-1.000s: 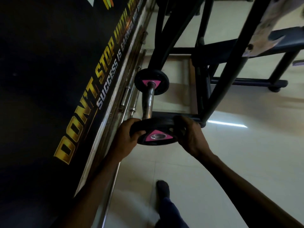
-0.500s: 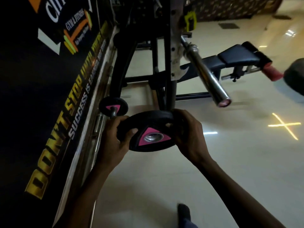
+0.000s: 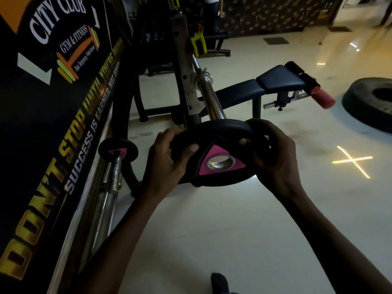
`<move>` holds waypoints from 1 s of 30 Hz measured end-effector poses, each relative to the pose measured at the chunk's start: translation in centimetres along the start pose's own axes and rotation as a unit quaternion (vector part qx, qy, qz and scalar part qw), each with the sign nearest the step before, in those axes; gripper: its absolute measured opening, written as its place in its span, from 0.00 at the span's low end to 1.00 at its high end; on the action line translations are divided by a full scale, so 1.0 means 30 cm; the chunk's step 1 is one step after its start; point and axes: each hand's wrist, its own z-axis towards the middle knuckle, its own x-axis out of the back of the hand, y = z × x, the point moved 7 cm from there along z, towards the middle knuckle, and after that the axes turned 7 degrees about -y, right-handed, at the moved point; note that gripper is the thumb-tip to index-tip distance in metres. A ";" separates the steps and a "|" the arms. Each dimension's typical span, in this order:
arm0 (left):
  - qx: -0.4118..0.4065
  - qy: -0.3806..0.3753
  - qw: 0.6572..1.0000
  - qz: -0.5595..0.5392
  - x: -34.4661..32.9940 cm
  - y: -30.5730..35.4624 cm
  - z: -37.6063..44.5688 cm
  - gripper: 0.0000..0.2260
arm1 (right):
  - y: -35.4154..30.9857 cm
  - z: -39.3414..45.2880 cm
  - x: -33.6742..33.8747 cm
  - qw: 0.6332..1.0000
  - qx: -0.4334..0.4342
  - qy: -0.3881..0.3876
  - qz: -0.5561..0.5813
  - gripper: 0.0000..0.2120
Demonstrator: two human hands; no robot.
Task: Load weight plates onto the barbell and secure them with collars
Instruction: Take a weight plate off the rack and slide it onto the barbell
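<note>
A black weight plate (image 3: 218, 143) with a pink triangle around its steel-lined hole is held in both hands. My left hand (image 3: 165, 160) grips its left rim, thumb on the face. My right hand (image 3: 273, 158) grips the right rim, fingers through a grip slot. The plate sits just in front of the end of the chrome barbell sleeve (image 3: 210, 98), which rests on the rack upright (image 3: 184, 66); the sleeve tip is hidden behind the plate. I see no collar on the sleeve's outer part.
A second pink-and-black plate (image 3: 117, 149) sits on a storage peg low at the left, beside the banner wall (image 3: 53, 102). The black bench (image 3: 265, 83) with a red roller lies beyond the rack. A large tyre (image 3: 369, 102) lies on the floor at right.
Both hands lifted the plate off the low storage peg and carried it up and right to the barbell sleeve's end. The view rose with it.
</note>
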 end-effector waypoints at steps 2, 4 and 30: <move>0.007 0.000 1.000 -0.003 -0.047 0.006 0.036 0.22 | 0.039 0.028 0.030 1.000 -0.005 -0.001 -0.003 0.14; 0.016 0.004 1.000 0.003 -0.078 0.004 0.064 0.23 | 0.071 0.057 0.043 1.000 -0.009 -0.007 -0.005 0.14; -0.165 0.077 0.961 0.208 -0.276 -0.048 0.174 0.28 | 0.278 0.174 -0.114 0.983 0.171 0.018 -0.061 0.26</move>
